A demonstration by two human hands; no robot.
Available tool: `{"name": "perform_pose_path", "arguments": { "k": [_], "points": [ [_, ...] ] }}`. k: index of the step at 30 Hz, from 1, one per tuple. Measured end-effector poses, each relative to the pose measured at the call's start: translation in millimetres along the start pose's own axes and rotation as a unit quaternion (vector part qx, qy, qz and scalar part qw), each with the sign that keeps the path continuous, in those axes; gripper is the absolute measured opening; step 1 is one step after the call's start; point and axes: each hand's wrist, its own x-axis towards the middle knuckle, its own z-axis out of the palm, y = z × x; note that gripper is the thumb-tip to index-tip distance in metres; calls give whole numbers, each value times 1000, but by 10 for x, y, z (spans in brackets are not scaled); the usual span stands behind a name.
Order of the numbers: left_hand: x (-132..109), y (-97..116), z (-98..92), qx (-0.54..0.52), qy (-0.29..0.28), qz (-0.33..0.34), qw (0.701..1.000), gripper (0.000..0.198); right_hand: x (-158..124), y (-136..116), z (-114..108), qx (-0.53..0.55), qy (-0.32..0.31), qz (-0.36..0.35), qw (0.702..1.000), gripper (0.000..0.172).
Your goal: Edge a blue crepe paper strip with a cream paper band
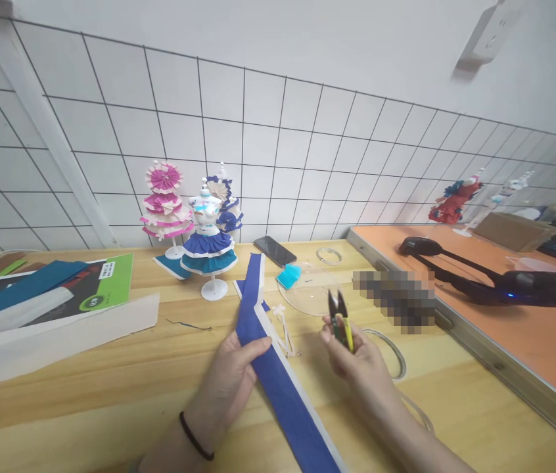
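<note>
My left hand [231,374] pinches a long blue paper strip [282,401] with a white border, thumb on top. The strip bends near its upper end and runs down past the bottom edge of the view. In my right hand [357,361] is a pair of thread snips [340,318] with dark blades pointing up and a yellow handle part; the blades are apart from the strip. Behind the strip stands a small dress form [205,213] on a white base, wearing a tiered blue and teal skirt [209,253]. White scraps [282,328] lie between my hands.
Pink [165,203] and dark blue [229,203] dress forms stand against the wire grid. A phone [275,250], turquoise pieces [288,276] and a clear disc [307,299] lie ahead. Paper strips [61,335] are at left. An orange table [495,328] with a black device [524,288] adjoins at right.
</note>
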Motion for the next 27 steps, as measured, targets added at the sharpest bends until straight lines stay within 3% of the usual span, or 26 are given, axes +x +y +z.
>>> {"name": "perform_pose_path", "arguments": {
  "k": [4,6,10,27],
  "points": [
    [-36,-95,51,41,-22,-13,999,26,-176,45,96,-94,-113,-40,988,31],
    [-46,-128,61,48,-30,-18,998,25,-211,65,110,-117,-141,-46,982,36],
    [-46,-151,70,48,-43,-27,998,28,-224,87,126,-108,-146,-46,982,51],
    [-18,-105,2,40,-57,-72,995,22,-321,226,178,-84,-184,20,979,56]
  ]
}}
